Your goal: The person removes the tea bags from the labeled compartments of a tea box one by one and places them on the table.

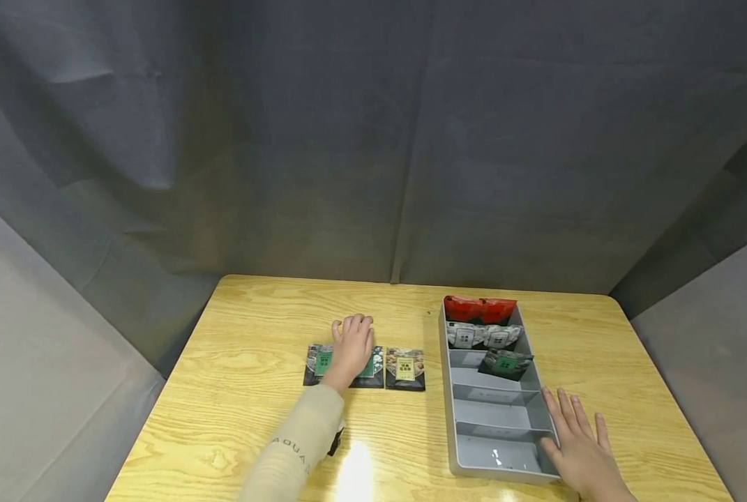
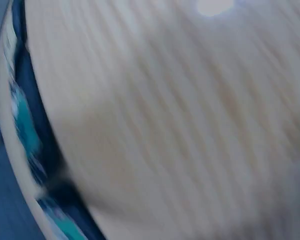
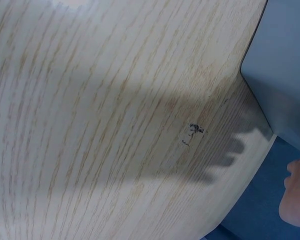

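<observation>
My left hand [image 1: 350, 352] is over two flat packets with green labels, its fingers spread past their far edge. One green-label packet [image 1: 321, 361] shows to the left of the hand; the other green-label packet [image 1: 368, 377] is partly hidden under it. A packet with a yellow label [image 1: 405, 368] lies right beside them. In the left wrist view the packets [image 2: 27, 120] run along the left edge, blurred. My right hand [image 1: 577, 443] has its fingers extended at the near right side of the grey divided tray [image 1: 450, 425], fingertips right at its rim.
In the tray, red packets [image 1: 464, 307] fill the far compartment, then silver-white packets [image 1: 465, 337], then one green-label packet [image 1: 505, 364] leaning at the right. A small black-and-white item [image 1: 335, 443] shows beside my left sleeve [image 1: 298, 439]. Dark cloth [image 1: 323, 153] hangs behind the table.
</observation>
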`<state>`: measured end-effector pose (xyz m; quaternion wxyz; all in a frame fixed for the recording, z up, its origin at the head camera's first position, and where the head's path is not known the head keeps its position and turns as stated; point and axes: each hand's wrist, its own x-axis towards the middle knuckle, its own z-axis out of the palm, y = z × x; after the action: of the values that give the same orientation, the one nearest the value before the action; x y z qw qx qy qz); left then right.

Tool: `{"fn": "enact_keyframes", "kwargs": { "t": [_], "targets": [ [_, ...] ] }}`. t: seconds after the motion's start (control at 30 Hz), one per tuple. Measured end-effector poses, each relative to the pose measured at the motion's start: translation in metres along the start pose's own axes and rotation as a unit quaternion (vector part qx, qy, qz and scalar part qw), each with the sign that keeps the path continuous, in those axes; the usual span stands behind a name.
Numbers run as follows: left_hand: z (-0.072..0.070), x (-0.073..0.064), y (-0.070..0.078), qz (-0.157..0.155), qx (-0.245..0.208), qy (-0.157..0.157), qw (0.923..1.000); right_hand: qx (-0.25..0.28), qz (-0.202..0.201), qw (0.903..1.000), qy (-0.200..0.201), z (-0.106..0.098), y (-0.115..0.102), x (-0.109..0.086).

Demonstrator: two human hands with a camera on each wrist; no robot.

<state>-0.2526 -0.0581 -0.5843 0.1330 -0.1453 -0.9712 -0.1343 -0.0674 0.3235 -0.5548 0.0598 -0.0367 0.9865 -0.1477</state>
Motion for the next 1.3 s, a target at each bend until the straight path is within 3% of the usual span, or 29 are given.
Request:
{"fn": "enact_keyframes", "kwargs": {
  "t": [0.2,0.4,0.57,0.87,1.1,1.3],
  "targets": [
    [-0.002,0.013,0.046,0.065,0.02,-0.019,0.9975,-0.001,0.0,1.0,0.003,0.0,-0.001,0.0],
    [-0.002,0.021,0.092,0.141,0.06,-0.033,0.9877,0.0,-0.002,1.0,0.007,-0.001,-0.002,-0.001],
    [0.0,0.027,0.124,0.176,0.076,-0.041,0.9805,-0.002,-0.003,0.9999,0.01,0.0,-0.002,0.0],
    [0.003,0.031,0.169,0.222,0.11,-0.086,0.965,0.006,0.0,1.0,0.001,-0.002,-0.003,-0.001],
    [0.002,0.03,0.195,0.221,0.124,-0.126,0.9591,-0.005,-0.006,0.9998,0.017,0.001,-0.002,-0.001],
    [0.005,0.028,0.207,0.23,0.133,-0.113,0.9574,-0.011,-0.008,0.9996,0.024,0.002,-0.001,-0.001]
  ]
}}
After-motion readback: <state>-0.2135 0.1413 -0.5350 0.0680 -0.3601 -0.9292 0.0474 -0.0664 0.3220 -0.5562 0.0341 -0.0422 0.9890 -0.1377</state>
